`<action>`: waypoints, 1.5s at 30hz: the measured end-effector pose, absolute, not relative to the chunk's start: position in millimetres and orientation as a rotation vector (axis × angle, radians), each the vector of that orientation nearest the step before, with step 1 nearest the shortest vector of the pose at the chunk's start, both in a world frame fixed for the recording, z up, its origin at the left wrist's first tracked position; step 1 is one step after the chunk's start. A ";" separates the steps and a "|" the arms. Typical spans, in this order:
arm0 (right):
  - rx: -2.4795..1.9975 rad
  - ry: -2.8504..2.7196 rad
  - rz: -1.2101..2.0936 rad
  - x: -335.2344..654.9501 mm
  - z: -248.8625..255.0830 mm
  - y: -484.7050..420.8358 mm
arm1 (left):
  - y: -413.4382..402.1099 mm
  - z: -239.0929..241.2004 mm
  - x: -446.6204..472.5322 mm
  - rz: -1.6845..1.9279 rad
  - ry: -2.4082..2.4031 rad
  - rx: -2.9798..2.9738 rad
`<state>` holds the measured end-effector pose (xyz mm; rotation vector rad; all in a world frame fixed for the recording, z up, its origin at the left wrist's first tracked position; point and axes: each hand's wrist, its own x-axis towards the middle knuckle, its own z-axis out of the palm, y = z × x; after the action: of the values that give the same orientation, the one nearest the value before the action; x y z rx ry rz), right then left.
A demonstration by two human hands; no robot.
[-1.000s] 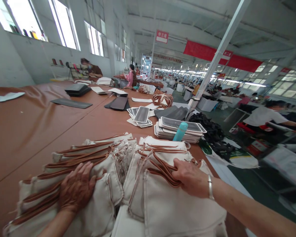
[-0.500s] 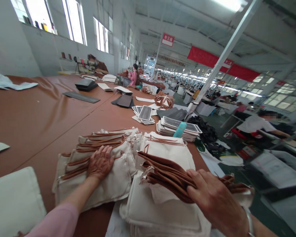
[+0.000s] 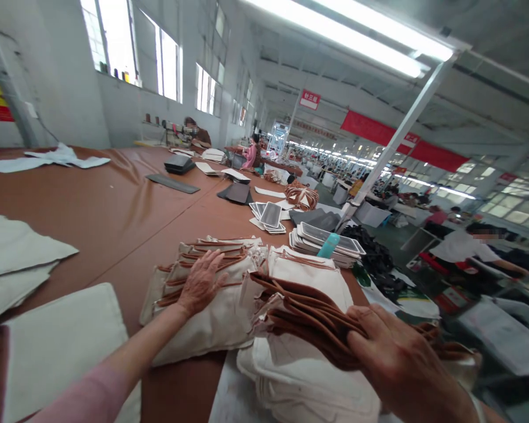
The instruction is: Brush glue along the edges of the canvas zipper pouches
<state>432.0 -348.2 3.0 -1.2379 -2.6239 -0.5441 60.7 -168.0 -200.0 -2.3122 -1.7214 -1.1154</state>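
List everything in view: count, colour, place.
Held pieces: several, brown-edged cream, lower right
Bunched pieces: many, brown-edged cream, centre
Stacked pieces: several, cream, lower centre
Flat pieces: several, cream, left
Bottle: one, teal, right of centre
Framed panels: many, grey-white, behind bottle
Dark panels: several, grey, midway
Tied bundle: one, brown, midway
Table: one, brown, foreground
Windows, lamps: several, white, above
Signs: several, red, overhead
Workers: several, mixed clothing, background
Left grip: one, pink-sleeved, on bunched pieces
Right grip: one, bare, on held pieces

Matt cream pouches (image 3: 209,326) on a glossy brown table cover (image 3: 145,217)
Left of the smooth turquoise bottle (image 3: 328,245), the cover looks leather-like, rippled in places; nearer the camera than the bottle, the pouches look like cloth, rough-edged, with smooth, leather-like brown trim (image 3: 311,323)
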 end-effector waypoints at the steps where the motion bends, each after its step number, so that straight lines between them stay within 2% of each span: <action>1: -1.233 -2.629 -0.474 428.7 3.5 -349.3 | -187.1 -183.8 57.9 -1.258 -1.715 -2.253; 3: -1.226 -2.642 -0.367 422.5 2.3 -351.7 | -232.6 -151.3 56.6 -1.813 -1.629 -2.042; 5: -1.205 -2.665 -0.322 416.4 -1.6 -355.2 | -279.0 -123.2 62.5 -2.042 -1.384 -2.039; 10: -1.161 -2.702 -0.495 397.8 -14.5 -367.3 | -345.8 -94.9 93.5 -1.799 -1.259 -2.459; 24: -1.330 -2.603 -0.336 373.7 -18.0 -400.6 | -371.7 -125.3 93.6 -2.279 -1.337 -2.359; 39: -1.377 -2.516 -0.448 372.9 -20.0 -411.8 | -392.2 -138.3 95.4 -2.201 -1.154 -2.670; 45: -1.440 -2.575 -0.284 368.4 -15.2 -405.8 | -384.3 -137.4 93.7 -2.547 -1.312 -2.559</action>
<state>368.4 -405.8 -15.2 -1.4405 -2.5745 -0.2837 93.7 -384.3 -137.4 -2.5588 -1.3118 -2.5473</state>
